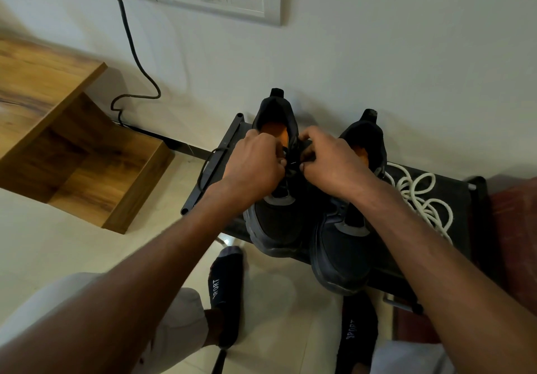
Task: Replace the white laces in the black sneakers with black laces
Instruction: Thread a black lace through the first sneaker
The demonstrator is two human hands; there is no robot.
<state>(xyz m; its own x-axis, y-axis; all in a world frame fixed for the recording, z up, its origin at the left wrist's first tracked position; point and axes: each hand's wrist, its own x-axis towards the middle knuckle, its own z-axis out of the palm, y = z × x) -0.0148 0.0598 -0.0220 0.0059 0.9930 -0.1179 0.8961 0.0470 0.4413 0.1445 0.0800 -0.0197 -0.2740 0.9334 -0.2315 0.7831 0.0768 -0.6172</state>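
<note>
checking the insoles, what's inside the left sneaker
An orange insole shows at the heel inside the left sneaker. Further forward, both hands cover the opening: left hand, right hand, fingers pinching the black lace.

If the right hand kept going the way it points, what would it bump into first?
Probably the left hand: the right hand points leftward across the left sneaker, with black lace pinched between them.
</note>
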